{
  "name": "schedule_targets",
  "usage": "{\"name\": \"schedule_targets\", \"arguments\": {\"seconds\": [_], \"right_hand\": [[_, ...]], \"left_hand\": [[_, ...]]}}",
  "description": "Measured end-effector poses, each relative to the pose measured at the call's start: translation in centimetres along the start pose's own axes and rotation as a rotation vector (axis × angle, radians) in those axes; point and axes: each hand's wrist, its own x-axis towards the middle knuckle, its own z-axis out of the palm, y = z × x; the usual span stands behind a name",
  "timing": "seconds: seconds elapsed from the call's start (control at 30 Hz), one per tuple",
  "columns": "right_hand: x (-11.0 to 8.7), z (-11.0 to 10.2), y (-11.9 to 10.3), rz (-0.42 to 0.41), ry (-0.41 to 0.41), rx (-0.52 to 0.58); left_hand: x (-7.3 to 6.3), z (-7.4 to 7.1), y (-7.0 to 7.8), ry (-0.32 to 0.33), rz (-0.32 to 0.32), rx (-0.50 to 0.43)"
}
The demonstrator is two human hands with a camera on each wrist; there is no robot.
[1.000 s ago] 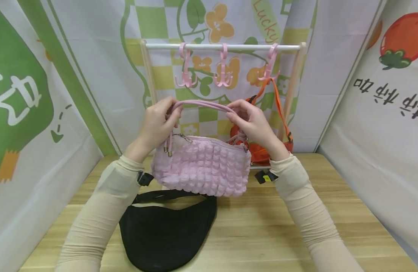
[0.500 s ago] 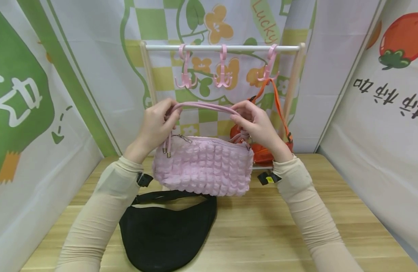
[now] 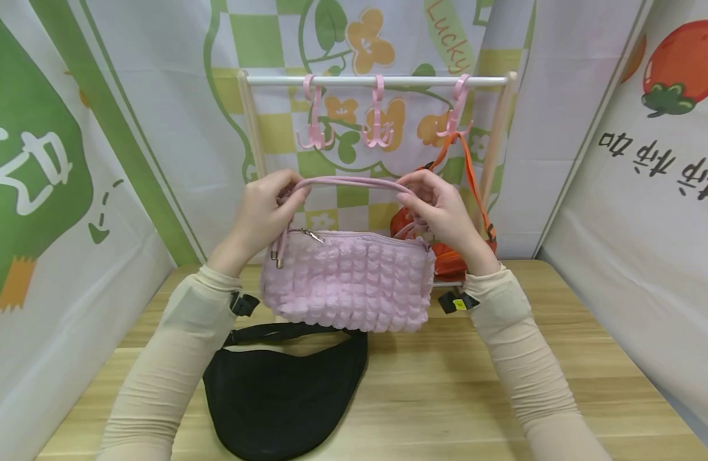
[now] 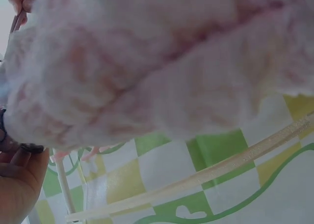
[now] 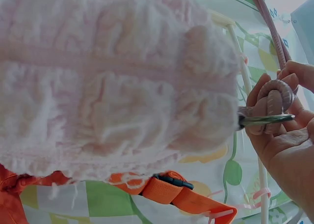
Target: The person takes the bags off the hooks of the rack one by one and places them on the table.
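Observation:
A puffy pink handbag (image 3: 348, 278) hangs from its thin double strap (image 3: 354, 182), held up in front of the rack. My left hand (image 3: 267, 208) pinches the strap's left end, where metal-tipped cord ends dangle. At the other end my right hand (image 3: 437, 205) grips the strap between thumb and fingers. A knot of the strap and a metal ring (image 5: 267, 119) lie against the right palm in the right wrist view. The bag's quilted underside (image 4: 162, 76) fills much of the left wrist view. The zipper pull (image 3: 313, 235) rests along the top edge.
Behind the bag stands a rack with a metal bar (image 3: 411, 81) and three pink hooks, such as the middle hook (image 3: 378, 121). An orange bag (image 3: 446, 259) hangs from the right hook. A black crescent-shaped bag (image 3: 285, 400) lies on the wooden table (image 3: 475, 384) below.
My right hand has shifted slightly to the right and down, and the strap's top has sunk a little. The pink handbag has moved slightly right and turned more level.

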Motion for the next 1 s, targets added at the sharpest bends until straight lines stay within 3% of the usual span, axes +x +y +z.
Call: {"name": "schedule_targets", "arguments": {"seconds": [0.27, 0.6, 0.83, 1.0], "right_hand": [[-0.2, -0.5, 0.2, -0.004, 0.001, -0.051], [-0.4, -1.1, 0.7, 0.014, -0.026, -0.065], [-0.7, -1.4, 1.0, 0.018, -0.061, -0.102], [-0.7, -1.5, 1.2, 0.002, -0.078, -0.14]], "left_hand": [[0.0, -0.1, -0.6, -0.041, -0.02, 0.012], [-0.2, -0.7, -0.4, -0.112, -0.097, -0.005], [-0.4, -0.9, -0.6, -0.177, -0.106, -0.006], [-0.5, -0.9, -0.7, -0.18, -0.101, -0.005]]}}
